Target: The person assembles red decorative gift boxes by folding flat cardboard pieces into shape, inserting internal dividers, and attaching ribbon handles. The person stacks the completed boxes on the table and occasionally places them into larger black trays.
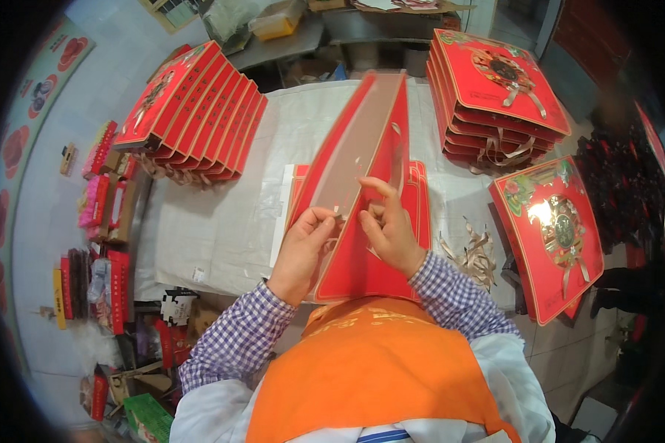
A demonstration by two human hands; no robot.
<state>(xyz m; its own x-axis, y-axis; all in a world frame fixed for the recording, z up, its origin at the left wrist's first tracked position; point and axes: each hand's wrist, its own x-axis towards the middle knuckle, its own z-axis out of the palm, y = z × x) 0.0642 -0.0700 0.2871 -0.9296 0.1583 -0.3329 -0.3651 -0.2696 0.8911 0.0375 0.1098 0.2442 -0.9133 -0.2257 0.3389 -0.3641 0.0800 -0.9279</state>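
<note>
I hold a flat red paper gift bag point(362, 148) upright over the white-covered table point(222, 214), its mouth spread so the grey inside shows. My left hand point(303, 251) grips the bag's near left panel at the edge. My right hand point(388, 225) pinches the bag's inner wall with thumb and forefinger, next to a small hole. Under the bag lies a low pile of flat red bags point(421, 192).
A fanned row of red bags point(192, 111) leans at the table's far left. A stack of red bags with ribbon handles point(495, 96) stands at the far right, another decorated bag point(554, 229) at the right. Loose ribbon strips point(476, 251) lie beside my right arm. Boxes point(103, 221) clutter the floor at left.
</note>
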